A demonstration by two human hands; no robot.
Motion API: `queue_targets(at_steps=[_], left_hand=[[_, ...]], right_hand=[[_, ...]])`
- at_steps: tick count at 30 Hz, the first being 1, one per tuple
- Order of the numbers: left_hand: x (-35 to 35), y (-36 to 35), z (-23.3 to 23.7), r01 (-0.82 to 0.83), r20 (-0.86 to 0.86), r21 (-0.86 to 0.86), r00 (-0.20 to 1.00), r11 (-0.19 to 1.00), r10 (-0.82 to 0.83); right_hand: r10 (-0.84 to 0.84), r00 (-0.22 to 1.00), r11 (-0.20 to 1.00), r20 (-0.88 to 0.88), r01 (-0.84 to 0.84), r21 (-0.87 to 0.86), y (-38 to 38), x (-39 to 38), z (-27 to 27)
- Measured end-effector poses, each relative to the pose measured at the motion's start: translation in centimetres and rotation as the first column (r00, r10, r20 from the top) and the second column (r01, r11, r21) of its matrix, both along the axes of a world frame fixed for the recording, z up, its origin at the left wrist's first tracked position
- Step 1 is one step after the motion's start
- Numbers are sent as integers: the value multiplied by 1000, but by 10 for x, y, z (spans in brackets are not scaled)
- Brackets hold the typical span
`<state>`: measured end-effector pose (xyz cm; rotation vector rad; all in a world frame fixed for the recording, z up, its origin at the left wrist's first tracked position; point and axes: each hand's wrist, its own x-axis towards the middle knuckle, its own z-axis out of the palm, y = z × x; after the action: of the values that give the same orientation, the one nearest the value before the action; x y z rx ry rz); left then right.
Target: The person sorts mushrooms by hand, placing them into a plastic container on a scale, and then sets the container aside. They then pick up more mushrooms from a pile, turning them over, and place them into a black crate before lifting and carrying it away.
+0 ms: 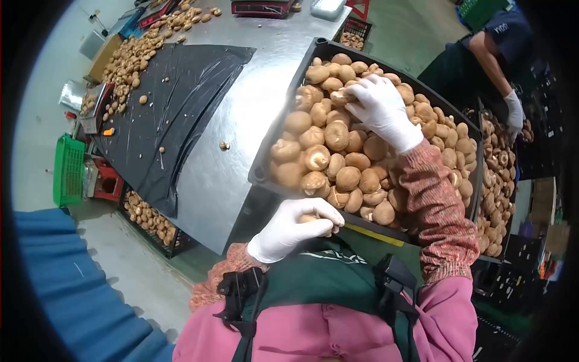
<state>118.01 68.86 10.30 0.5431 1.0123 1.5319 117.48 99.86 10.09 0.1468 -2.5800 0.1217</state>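
Note:
A black crate (pixel 367 222) heaped with brown mushrooms (pixel 336 136) stands in front of me at the corner of the metal table. My right hand (pixel 381 110), in a white glove, reaches over the far part of the heap with its fingertips closed on a mushroom (pixel 341 96). My left hand (pixel 297 229), also gloved in white, is near my apron just outside the crate's near edge. Its fingers curl around a mushroom (pixel 311 218), partly hidden by the thumb and fingers.
Black plastic sheeting (pixel 181 108) covers part of the metal table (pixel 226 175), with loose mushrooms (pixel 129 66) piled beyond it. At right, a co-worker (pixel 494 54) reaches into another mushroom crate (pixel 496 181). A green basket (pixel 69 169) stands at left; a mushroom crate (pixel 148 220) sits below the table.

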Motion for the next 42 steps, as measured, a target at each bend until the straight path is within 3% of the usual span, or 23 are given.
queue_targets(at_steps=[3, 4, 5, 8, 9, 10, 11, 12, 14, 18, 20, 22, 24, 25, 26, 28, 30, 32, 34, 35, 38, 39, 42], left_hand=[[-2, -2, -1, -58, 208, 72, 977, 996, 42], [-2, -1, -1, -96, 293, 107, 954, 990, 61], [-7, 0, -2, -108, 396, 193, 918, 975, 23], [-8, -4, -8, -147, 533, 156, 845, 977, 42], [-9, -6, -10, -123, 486, 142, 873, 982, 39], [-9, -7, -13, -98, 440, 126, 898, 987, 33], [-8, -8, -15, -72, 392, 109, 920, 991, 24], [-8, -9, -12, -67, 392, 122, 920, 990, 14], [-5, -11, -3, -58, 393, 148, 920, 987, -5], [-8, -25, 0, -84, 426, 125, 905, 989, 22], [-14, -35, -10, -36, 433, 113, 901, 993, -17], [-18, -40, -13, -26, 441, 107, 897, 994, -24], [-19, -41, -13, -34, 461, 116, 887, 993, -23], [-18, -41, -15, -54, 492, 143, 870, 988, -24], [-16, -39, -18, -67, 521, 171, 853, 983, -32], [-14, -42, -32, -7, 497, 156, 865, 988, -72], [-9, -42, -24, -27, 452, -20, 891, 999, 33], [-9, -44, -21, 17, 480, 17, 877, 1000, -23], [-14, -46, -29, 124, 466, 55, 874, 991, -135], [-12, -46, -27, 110, 462, 71, 877, 991, -131], [-16, -49, -20, 124, 384, 144, 907, 982, -171], [-15, -52, -22, 113, 408, 146, 898, 983, -164], [-11, -61, -24, 66, 468, 150, 874, 987, -130]], right_hand=[[-24, 1000, 924, -11, 18, -382, -39, 37, 33], [77, 997, 868, 27, -54, -494, -53, 49, 42], [349, 919, 849, 184, -227, -477, -76, 64, 57], [450, 879, 730, 158, -261, -631, -88, 51, 66], [362, 925, 762, 113, -224, -608, -77, 36, 58], [214, 976, 876, -35, -208, -436, -66, 12, 45], [42, 998, 934, 42, -24, -356, -54, -8, 37], [-34, 999, 989, 26, 37, -144, -42, -29, 28], [-78, 996, 995, 42, 75, 66, -23, -64, -3], [-33, 982, 999, 185, 33, 4, -10, -85, -15], [-107, 992, 992, 64, 110, -58, -11, -79, -12], [-64, 996, 819, 61, 87, -567, -39, -46, 16], [78, 994, 900, -75, -103, -423, -75, -8, 38], [186, 982, 918, 26, -165, -360, -102, 17, 59], [276, 959, 877, 69, -221, -427, -125, 35, 62], [373, 732, 923, 570, -230, -309, -161, 52, 78], [444, 880, 837, 169, -340, -429, -163, 74, 56], [492, 835, 736, 245, -249, -629, -144, 73, 56], [455, 857, 720, 242, -194, -666, -134, 71, 57], [380, 879, 802, 289, -157, -577, -131, 68, 56], [158, 985, 977, 76, -144, -159, -95, 32, 41], [25, 999, 991, -26, -29, -127, -79, 14, 26], [-148, 988, 985, -47, 152, 82, -29, -35, -5]])
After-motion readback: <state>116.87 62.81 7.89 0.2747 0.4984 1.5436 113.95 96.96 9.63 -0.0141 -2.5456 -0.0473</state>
